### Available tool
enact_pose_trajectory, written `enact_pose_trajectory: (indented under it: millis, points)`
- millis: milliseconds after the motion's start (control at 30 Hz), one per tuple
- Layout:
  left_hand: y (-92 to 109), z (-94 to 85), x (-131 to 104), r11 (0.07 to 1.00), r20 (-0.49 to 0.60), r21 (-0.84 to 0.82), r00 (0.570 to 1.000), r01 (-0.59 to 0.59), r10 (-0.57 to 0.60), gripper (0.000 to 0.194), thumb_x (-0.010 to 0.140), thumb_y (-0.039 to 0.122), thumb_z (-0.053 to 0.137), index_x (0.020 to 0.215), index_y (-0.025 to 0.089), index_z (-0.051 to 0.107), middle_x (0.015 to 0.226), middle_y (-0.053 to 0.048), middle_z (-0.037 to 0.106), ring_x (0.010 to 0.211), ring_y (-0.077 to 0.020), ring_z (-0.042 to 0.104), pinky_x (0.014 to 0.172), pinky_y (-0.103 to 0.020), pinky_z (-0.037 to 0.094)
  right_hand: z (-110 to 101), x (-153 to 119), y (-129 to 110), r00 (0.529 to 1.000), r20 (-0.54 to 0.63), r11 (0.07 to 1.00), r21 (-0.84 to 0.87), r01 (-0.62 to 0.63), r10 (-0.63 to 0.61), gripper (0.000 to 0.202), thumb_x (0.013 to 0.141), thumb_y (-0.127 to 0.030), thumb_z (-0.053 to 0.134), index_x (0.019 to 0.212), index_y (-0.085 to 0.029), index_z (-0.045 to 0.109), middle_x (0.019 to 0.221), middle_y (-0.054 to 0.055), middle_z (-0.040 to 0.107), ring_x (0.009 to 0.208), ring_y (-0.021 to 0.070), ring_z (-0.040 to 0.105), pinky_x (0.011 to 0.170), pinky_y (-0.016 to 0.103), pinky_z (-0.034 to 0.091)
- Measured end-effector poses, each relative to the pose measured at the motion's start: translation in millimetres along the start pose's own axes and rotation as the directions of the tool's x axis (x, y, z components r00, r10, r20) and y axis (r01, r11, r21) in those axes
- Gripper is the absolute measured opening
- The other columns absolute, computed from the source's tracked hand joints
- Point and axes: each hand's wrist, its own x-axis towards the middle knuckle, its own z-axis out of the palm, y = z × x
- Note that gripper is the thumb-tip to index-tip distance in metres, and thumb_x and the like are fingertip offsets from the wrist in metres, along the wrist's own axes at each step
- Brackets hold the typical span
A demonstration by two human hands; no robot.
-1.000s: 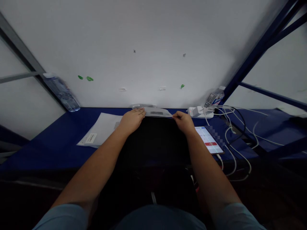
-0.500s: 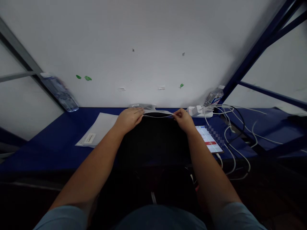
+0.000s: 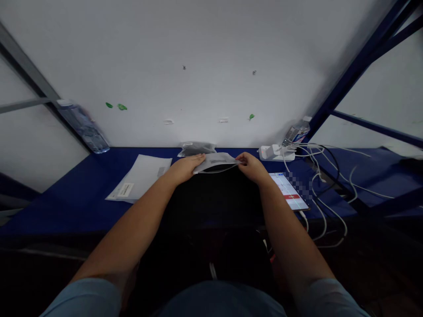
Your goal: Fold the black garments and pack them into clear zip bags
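Observation:
A translucent plastic bag (image 3: 218,159) is stretched between my two hands, its mouth slightly parted toward me with something black showing inside. My left hand (image 3: 188,168) grips the bag's left edge, fingers laid over it. At the right corner, my right hand (image 3: 250,166) pinches the edge between thumb and fingers. Below the bag lies a dark area whose details are too dim to make out. Behind, against the wall, rests another clear bag (image 3: 197,149) with dark contents.
A flat white bag with a label (image 3: 145,174) lies left on the blue table (image 3: 82,198). Bottles stand at the far left (image 3: 84,127) and right (image 3: 297,131). A power strip (image 3: 277,152), loose white cables and a lit phone or tablet (image 3: 288,191) are at the right.
The bag between my hands has come down and toward me, and more of its face shows. My left hand has shifted slightly right. The small bag behind is now more visible.

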Motion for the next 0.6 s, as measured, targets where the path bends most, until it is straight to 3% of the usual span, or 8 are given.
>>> enact_pose_trajectory:
  millis: [67, 133, 167, 233, 300, 400, 600]
  points:
    - [4, 1.2, 0, 1.000, 0.011, -0.012, 1.000, 0.026, -0.026, 0.066, 0.086, 0.007, 0.053, 0.150, 0.022, 0.047, 0.156, -0.007, 0.045, 0.142, -0.0235, 0.047, 0.118, -0.041, 0.040, -4, -9, -15, 0.994, -0.025, 0.984, -0.145, 0.101, -0.105, 0.029, 0.075, -0.015, 0.061, 0.103, -0.021, 0.064, 0.103, 0.007, 0.068, 0.092, 0.0213, 0.066, 0.085, 0.037, 0.054]
    - [8, 0.5, 1, 0.999, 0.020, -0.022, 0.999, 0.044, -0.043, 0.064, 0.088, 0.010, 0.052, 0.150, 0.021, 0.047, 0.157, -0.007, 0.045, 0.143, -0.0229, 0.047, 0.119, -0.040, 0.039, -5, -19, -34, 0.974, -0.088, 0.945, -0.273, 0.178, -0.209, 0.024, 0.078, -0.017, 0.062, 0.101, -0.021, 0.067, 0.106, 0.009, 0.067, 0.096, 0.0233, 0.065, 0.085, 0.038, 0.054]
    - [9, -0.2, 1, 0.998, 0.022, -0.026, 0.998, 0.052, -0.051, 0.062, 0.089, 0.011, 0.051, 0.150, 0.021, 0.046, 0.157, -0.006, 0.045, 0.143, -0.0226, 0.046, 0.119, -0.040, 0.039, -5, -25, -43, 0.969, -0.071, 0.936, -0.286, 0.208, -0.237, 0.018, 0.082, -0.019, 0.062, 0.098, -0.021, 0.068, 0.099, 0.008, 0.068, 0.091, 0.0221, 0.066, 0.082, 0.036, 0.054]
    - [11, -1.4, 3, 0.997, 0.022, -0.036, 0.997, 0.068, -0.068, 0.060, 0.091, 0.015, 0.050, 0.151, 0.020, 0.046, 0.157, -0.006, 0.044, 0.143, -0.0224, 0.046, 0.120, -0.040, 0.038, 0, -34, -61, 0.948, 0.076, 0.908, -0.274, 0.317, -0.308, 0.012, 0.091, -0.023, 0.059, 0.092, -0.022, 0.071, 0.091, 0.005, 0.072, 0.082, 0.0195, 0.068, 0.079, 0.034, 0.055]
    - [11, -1.9, 4, 0.996, 0.021, -0.045, 0.996, 0.083, -0.083, 0.059, 0.092, 0.016, 0.050, 0.150, 0.021, 0.046, 0.157, -0.006, 0.044, 0.143, -0.0225, 0.046, 0.119, -0.040, 0.038, 8, -38, -72, 0.911, 0.152, 0.867, -0.280, 0.411, -0.383, 0.019, 0.097, -0.026, 0.055, 0.099, -0.023, 0.074, 0.103, 0.006, 0.075, 0.095, 0.0211, 0.070, 0.090, 0.037, 0.055]
    - [11, -1.7, 5, 0.995, 0.023, -0.057, 0.996, 0.083, -0.082, 0.058, 0.092, 0.017, 0.051, 0.150, 0.021, 0.047, 0.157, -0.007, 0.045, 0.143, -0.0232, 0.046, 0.119, -0.040, 0.038, 18, -34, -76, 0.909, 0.165, 0.838, -0.352, 0.417, -0.383, 0.028, 0.100, -0.023, 0.051, 0.116, -0.020, 0.074, 0.121, 0.009, 0.074, 0.114, 0.0239, 0.067, 0.103, 0.042, 0.052]
    - [13, -1.7, 4, 0.998, 0.031, -0.028, 0.998, 0.056, -0.055, 0.058, 0.094, 0.017, 0.052, 0.152, 0.021, 0.045, 0.157, -0.007, 0.046, 0.144, -0.0223, 0.046, 0.119, -0.038, 0.037, 30, -19, -73, 0.908, 0.256, 0.804, -0.426, 0.415, -0.333, 0.042, 0.093, -0.016, 0.060, 0.135, -0.016, 0.062, 0.136, 0.014, 0.065, 0.126, 0.0279, 0.061, 0.109, 0.044, 0.050]
